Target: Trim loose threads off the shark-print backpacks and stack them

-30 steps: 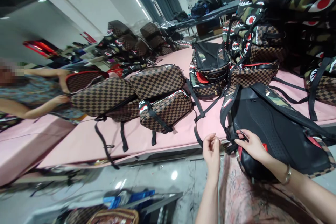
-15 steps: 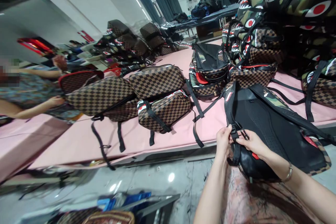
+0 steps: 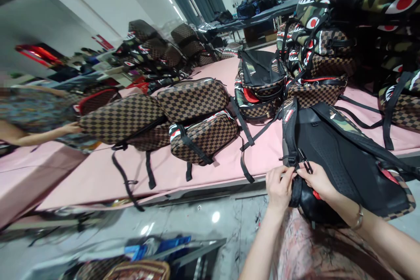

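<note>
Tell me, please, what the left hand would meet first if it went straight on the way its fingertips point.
Likely the black webbing strap at the left hand, then the right hand, though depth is unclear.

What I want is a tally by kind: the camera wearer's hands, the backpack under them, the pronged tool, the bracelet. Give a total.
Hands: 2 (left hand, right hand)
Black-backed backpack: 1
Black pronged tool: 1
Bracelet: 1
Total: 5

From way over here I can see a thin silvery bangle (image 3: 360,218) on the right wrist (image 3: 354,216) and pinkish clothing (image 3: 297,249) with squiggly dark lines, kinda brownish in places
</note>
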`<state>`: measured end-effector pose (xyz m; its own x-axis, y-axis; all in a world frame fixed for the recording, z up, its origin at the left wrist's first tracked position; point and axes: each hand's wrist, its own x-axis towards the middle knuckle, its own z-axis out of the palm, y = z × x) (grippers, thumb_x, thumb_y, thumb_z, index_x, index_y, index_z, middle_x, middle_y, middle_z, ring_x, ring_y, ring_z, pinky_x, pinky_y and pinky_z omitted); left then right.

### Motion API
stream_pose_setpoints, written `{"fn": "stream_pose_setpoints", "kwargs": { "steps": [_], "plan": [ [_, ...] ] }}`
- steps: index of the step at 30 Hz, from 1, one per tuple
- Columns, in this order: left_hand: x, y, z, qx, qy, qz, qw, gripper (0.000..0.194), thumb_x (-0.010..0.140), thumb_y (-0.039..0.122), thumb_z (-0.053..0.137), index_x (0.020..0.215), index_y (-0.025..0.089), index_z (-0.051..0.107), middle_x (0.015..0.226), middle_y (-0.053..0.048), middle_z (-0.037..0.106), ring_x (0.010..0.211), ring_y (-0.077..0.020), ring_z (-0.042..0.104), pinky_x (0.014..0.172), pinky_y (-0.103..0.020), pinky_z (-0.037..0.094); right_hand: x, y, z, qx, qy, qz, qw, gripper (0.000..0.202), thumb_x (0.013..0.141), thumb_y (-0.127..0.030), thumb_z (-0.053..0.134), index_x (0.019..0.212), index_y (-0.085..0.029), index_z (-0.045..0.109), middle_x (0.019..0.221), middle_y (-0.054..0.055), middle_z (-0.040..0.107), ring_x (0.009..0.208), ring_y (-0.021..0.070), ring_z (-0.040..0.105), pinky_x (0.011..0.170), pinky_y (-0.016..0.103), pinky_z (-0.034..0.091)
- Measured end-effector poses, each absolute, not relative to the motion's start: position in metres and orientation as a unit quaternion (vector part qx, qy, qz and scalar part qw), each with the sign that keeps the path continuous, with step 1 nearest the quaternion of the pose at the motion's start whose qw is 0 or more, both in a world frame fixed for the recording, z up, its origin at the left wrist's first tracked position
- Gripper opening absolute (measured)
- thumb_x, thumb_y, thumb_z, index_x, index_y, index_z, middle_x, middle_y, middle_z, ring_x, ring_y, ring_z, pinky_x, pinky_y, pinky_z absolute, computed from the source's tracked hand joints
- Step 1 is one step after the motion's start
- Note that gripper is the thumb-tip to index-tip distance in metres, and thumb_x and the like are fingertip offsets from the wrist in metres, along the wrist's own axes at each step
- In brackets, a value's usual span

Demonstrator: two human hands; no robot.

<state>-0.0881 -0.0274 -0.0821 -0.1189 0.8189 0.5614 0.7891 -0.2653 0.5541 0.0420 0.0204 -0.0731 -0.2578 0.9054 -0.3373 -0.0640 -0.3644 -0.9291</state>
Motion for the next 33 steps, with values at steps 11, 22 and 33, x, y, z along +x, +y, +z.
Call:
{"fn": "stream_pose_setpoints", "kwargs": {
  "steps": [11,22,33],
  "plan": [
    [-0.086,-0.004,-0.088,0.761,0.530,0.352,-0.128,0.021,0.083,0.014,0.051,0.100,0.018,0.061,0.089,-0.008,0.065,0.084,-0.0186,0.057,0.076,-0.033,0.041,0.047,0.022,-0.082,-0.505,-0.458,0.595,0.425,0.045,0.062,-0.040,0.066,0.098,-0.015,0.056,0.055,-0.005,0.052,0.040,0.0079,0.041,0.038,0.021,0.031],
    [-0.105,0.013,-0.064,0.808,0.466,0.349,0.091,0.017,0.083,0.021,0.049,0.088,0.015,0.065,0.070,-0.004,0.057,0.067,-0.0137,0.052,0.063,-0.026,0.039,0.049,0.022,-0.087,-0.513,-0.485,0.556,0.439,0.032,0.064,-0.031,0.062,0.093,-0.017,0.059,0.062,-0.001,0.060,0.054,0.0144,0.056,0.053,0.027,0.044],
    [-0.120,-0.005,-0.060,0.443,0.457,0.378,0.672,0.049,0.069,0.060,0.055,0.056,0.015,0.045,0.046,0.008,0.030,0.043,-0.0044,0.023,0.045,-0.021,0.019,0.054,0.001,-0.075,-0.443,-0.617,0.535,0.371,0.013,0.073,-0.023,0.055,0.084,-0.019,0.059,0.082,0.003,0.066,0.078,0.0180,0.062,0.077,0.032,0.048]
  ]
}}
